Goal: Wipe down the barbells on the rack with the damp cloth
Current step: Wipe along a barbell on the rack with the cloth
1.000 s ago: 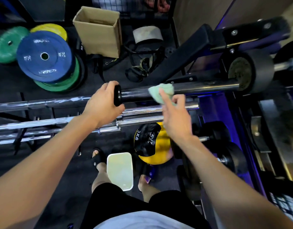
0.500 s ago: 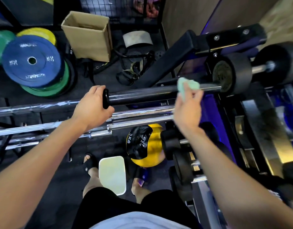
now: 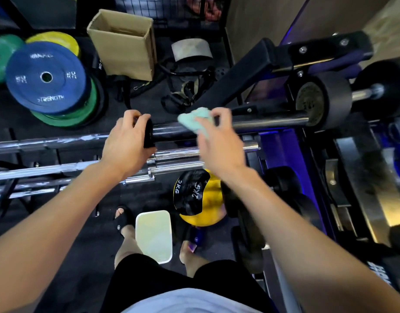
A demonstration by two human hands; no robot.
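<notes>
Barbell [image 3: 262,122] axis runs 9-to-3 o'clock; left hand [image 3: 127,145] grips its end, right hand [image 3: 219,143] apparently pinches the cloth [image 3: 192,119] against it.

The cloth [image 3: 195,120] I hold is pale mint green, the bar [image 3: 257,122] dark grey steel with a black end cap [image 3: 148,136]. Nearby I see a blue plate [image 3: 45,77] with white lettering over green plates [image 3: 81,109], a yellow-and-black medicine ball [image 3: 198,197], a brown cardboard box [image 3: 124,44], and a white tub [image 3: 154,236].
</notes>
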